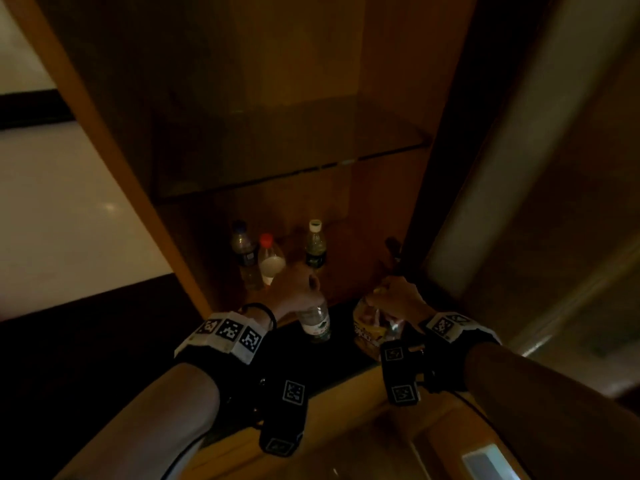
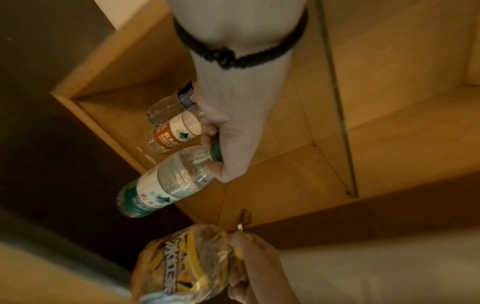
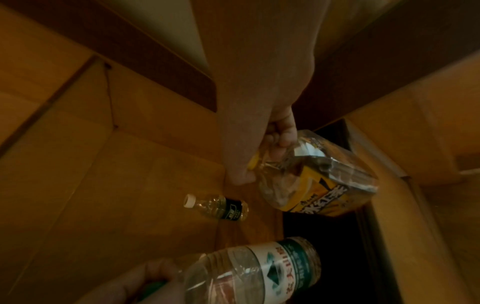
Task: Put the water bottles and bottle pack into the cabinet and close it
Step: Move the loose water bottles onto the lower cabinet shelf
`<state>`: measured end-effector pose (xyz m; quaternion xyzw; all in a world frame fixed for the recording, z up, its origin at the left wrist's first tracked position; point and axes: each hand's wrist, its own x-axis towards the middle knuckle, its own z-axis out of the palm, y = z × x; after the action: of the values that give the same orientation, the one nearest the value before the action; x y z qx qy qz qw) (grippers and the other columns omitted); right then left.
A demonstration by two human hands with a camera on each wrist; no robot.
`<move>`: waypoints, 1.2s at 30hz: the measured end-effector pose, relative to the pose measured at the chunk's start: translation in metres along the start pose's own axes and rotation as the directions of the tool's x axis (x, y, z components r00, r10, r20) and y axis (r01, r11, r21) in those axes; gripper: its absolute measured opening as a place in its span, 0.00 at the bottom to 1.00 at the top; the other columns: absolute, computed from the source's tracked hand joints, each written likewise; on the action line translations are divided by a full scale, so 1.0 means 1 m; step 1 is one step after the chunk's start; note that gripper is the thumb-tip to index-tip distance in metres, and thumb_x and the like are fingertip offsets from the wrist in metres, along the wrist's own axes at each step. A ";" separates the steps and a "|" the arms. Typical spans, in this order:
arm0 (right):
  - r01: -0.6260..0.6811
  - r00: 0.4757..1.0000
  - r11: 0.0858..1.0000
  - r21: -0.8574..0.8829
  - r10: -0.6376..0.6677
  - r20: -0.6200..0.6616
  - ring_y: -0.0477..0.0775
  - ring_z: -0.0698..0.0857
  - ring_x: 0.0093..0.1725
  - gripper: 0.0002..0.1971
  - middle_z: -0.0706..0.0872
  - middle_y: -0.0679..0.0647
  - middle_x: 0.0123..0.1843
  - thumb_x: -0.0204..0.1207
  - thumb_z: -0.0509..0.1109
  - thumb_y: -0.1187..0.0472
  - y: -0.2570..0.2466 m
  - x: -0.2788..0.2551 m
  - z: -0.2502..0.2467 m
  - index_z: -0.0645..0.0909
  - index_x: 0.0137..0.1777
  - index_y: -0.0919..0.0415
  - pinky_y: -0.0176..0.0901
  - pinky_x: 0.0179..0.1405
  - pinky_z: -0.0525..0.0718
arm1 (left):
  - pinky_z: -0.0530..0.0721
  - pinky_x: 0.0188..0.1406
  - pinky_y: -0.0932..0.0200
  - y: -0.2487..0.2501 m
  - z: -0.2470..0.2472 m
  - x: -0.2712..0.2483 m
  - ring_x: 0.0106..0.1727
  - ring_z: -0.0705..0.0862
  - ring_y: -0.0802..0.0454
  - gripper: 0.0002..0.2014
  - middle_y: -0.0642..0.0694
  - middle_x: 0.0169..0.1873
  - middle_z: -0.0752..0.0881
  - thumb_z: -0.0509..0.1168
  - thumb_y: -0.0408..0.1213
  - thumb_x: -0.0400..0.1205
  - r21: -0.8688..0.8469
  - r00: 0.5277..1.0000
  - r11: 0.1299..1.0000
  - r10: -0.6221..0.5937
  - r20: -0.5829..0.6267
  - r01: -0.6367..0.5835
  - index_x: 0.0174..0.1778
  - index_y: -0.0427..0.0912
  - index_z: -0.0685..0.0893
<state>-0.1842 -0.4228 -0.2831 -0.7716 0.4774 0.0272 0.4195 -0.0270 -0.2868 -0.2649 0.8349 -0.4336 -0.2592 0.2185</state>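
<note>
Three bottles [image 1: 273,258] stand upright on the wooden cabinet floor [image 2: 272,170], toward its back.

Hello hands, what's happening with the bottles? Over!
Left hand grips green-capped bottle. Right hand grips bottle pack. Three bottles already inside cabinet. Door open, path clear.

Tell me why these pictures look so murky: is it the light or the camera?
Mostly the light. In the head view the cabinet is dim and amber, so the three standing bottles look soft, while the pale floor glares. The left wrist view is brighter, and the green-label bottle reads clearly. The right wrist view is darkest, with the bottle pack blurred and straight edges bowed.
</note>
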 end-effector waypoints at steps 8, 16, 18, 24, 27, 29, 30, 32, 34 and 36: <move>-0.011 1.000 0.963 0.270 0.011 0.002 0.69 0.86 0.59 0.13 0.86 0.68 0.59 0.72 0.74 0.56 -0.040 0.106 -0.026 0.82 0.50 0.66 0.65 0.60 0.84 | 0.73 0.28 0.57 -0.004 -0.004 0.073 0.29 0.80 0.48 0.07 0.41 0.26 0.81 0.69 0.32 0.67 -0.178 0.985 0.975 -0.150 -0.086 0.133 0.35 0.31 0.86; -0.038 0.998 0.904 0.426 0.056 -0.031 0.62 0.87 0.41 0.15 0.85 0.61 0.51 0.72 0.74 0.60 -0.064 0.189 -0.017 0.75 0.55 0.58 0.61 0.46 0.88 | 0.81 0.27 0.68 -0.008 -0.019 0.116 0.33 0.85 0.59 0.05 0.56 0.29 0.84 0.74 0.37 0.71 -0.276 0.958 0.947 -0.221 -0.182 0.166 0.39 0.47 0.86; -0.028 0.998 0.907 0.419 0.052 -0.046 0.64 0.88 0.47 0.18 0.85 0.65 0.59 0.74 0.71 0.62 -0.077 0.193 -0.020 0.76 0.63 0.66 0.53 0.40 0.89 | 0.81 0.28 0.68 -0.009 -0.023 0.125 0.36 0.85 0.57 0.06 0.56 0.30 0.84 0.74 0.38 0.71 -0.268 0.953 0.948 -0.229 -0.199 0.172 0.42 0.44 0.87; 0.028 0.999 0.874 0.484 -0.015 -0.032 0.54 0.80 0.34 0.22 0.79 0.70 0.68 0.79 0.67 0.70 -0.097 0.221 -0.021 0.69 0.72 0.71 0.27 0.09 0.76 | 0.89 0.37 0.54 -0.011 -0.028 0.146 0.40 0.88 0.50 0.08 0.39 0.39 0.90 0.75 0.44 0.71 -0.282 0.944 0.928 -0.293 -0.154 0.243 0.35 0.44 0.86; 0.018 1.000 0.850 0.527 -0.015 -0.009 0.71 0.84 0.60 0.22 0.78 0.69 0.70 0.79 0.66 0.70 -0.108 0.227 -0.023 0.70 0.72 0.70 0.36 0.23 0.85 | 0.89 0.42 0.49 -0.012 -0.027 0.151 0.42 0.90 0.46 0.12 0.42 0.37 0.90 0.74 0.42 0.72 -0.269 0.944 0.932 -0.292 -0.155 0.244 0.44 0.37 0.88; -0.001 0.999 0.837 0.547 -0.018 0.028 0.72 0.80 0.67 0.24 0.76 0.69 0.73 0.80 0.65 0.70 -0.113 0.232 -0.023 0.67 0.75 0.69 0.45 0.37 0.88 | 0.87 0.41 0.50 -0.011 -0.024 0.153 0.43 0.89 0.43 0.13 0.40 0.39 0.89 0.72 0.42 0.74 -0.258 0.948 0.937 -0.280 -0.152 0.235 0.48 0.37 0.88; 0.003 0.999 0.838 0.545 -0.031 0.043 0.71 0.79 0.68 0.26 0.75 0.68 0.74 0.80 0.65 0.70 -0.116 0.231 -0.024 0.65 0.77 0.68 0.46 0.43 0.87 | 0.88 0.42 0.48 -0.010 -0.021 0.153 0.44 0.89 0.42 0.13 0.39 0.41 0.89 0.71 0.42 0.75 -0.251 0.951 0.942 -0.268 -0.153 0.225 0.49 0.37 0.87; 0.011 0.995 0.851 0.526 -0.059 0.075 0.72 0.77 0.71 0.26 0.73 0.70 0.75 0.80 0.63 0.73 -0.119 0.225 -0.025 0.63 0.77 0.73 0.49 0.55 0.84 | 0.88 0.44 0.42 -0.008 -0.018 0.152 0.47 0.88 0.40 0.13 0.36 0.44 0.89 0.70 0.44 0.74 -0.240 0.954 0.948 -0.251 -0.163 0.208 0.47 0.38 0.86; -0.007 0.989 0.866 0.500 -0.068 0.132 0.77 0.70 0.74 0.23 0.69 0.77 0.76 0.82 0.58 0.74 -0.116 0.217 -0.024 0.62 0.75 0.81 0.53 0.65 0.80 | 0.88 0.46 0.40 -0.009 -0.015 0.152 0.52 0.86 0.39 0.17 0.37 0.45 0.88 0.67 0.51 0.68 -0.236 0.954 0.954 -0.232 -0.189 0.185 0.43 0.41 0.85; -0.018 0.986 0.871 0.490 -0.067 0.156 0.77 0.66 0.77 0.23 0.64 0.77 0.78 0.85 0.54 0.70 -0.109 0.206 -0.024 0.58 0.78 0.78 0.62 0.76 0.68 | 0.85 0.47 0.43 -0.011 -0.013 0.150 0.61 0.80 0.37 0.15 0.38 0.51 0.84 0.67 0.48 0.66 -0.218 0.952 0.959 -0.227 -0.204 0.182 0.45 0.45 0.84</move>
<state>0.0016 -0.5653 -0.2909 -0.6410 0.4219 -0.0351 0.6403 0.0609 -0.4049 -0.2978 0.8740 -0.2887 -0.2250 0.3196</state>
